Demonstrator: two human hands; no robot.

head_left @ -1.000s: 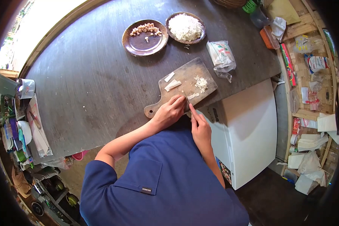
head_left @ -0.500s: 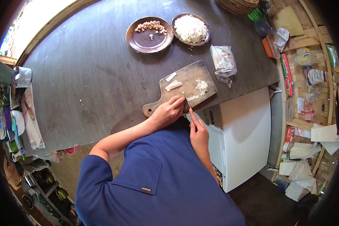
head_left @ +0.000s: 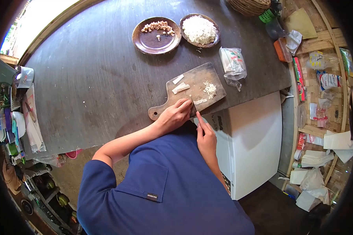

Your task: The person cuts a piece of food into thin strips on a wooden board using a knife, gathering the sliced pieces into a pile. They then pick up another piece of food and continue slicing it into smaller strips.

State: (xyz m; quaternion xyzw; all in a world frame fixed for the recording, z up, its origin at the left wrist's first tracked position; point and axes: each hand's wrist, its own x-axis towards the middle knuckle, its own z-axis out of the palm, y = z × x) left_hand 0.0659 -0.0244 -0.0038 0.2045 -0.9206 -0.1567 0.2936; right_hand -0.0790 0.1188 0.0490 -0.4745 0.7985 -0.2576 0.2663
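Observation:
My right hand [head_left: 206, 138] is closed around a knife [head_left: 194, 106], its index finger stretched along the top of the dark, thin blade. The blade stands over a wooden cutting board [head_left: 176, 101] near the table's edge. Just left of the blade, my left hand [head_left: 177, 113] presses down with bent fingers; what they pinch is hidden beneath them. Short pale cut pieces [head_left: 200, 101] lie right of the blade, and a small heap of thin shreds [head_left: 210, 90] sits farther up. Pale flat strips [head_left: 181, 87] rest on the board's left part.
Behind the board stand a brown plate [head_left: 150, 44] with small chopped pieces and a bowl [head_left: 200, 30] heaped with white shreds. A plastic bag [head_left: 233, 62] of white contents lies right of the board. A white appliance [head_left: 259, 145] stands below the table's edge.
Both hands keep almost the same place at the board. The knife blade shows a little more beside the left fingers, and the view has shifted very slightly.

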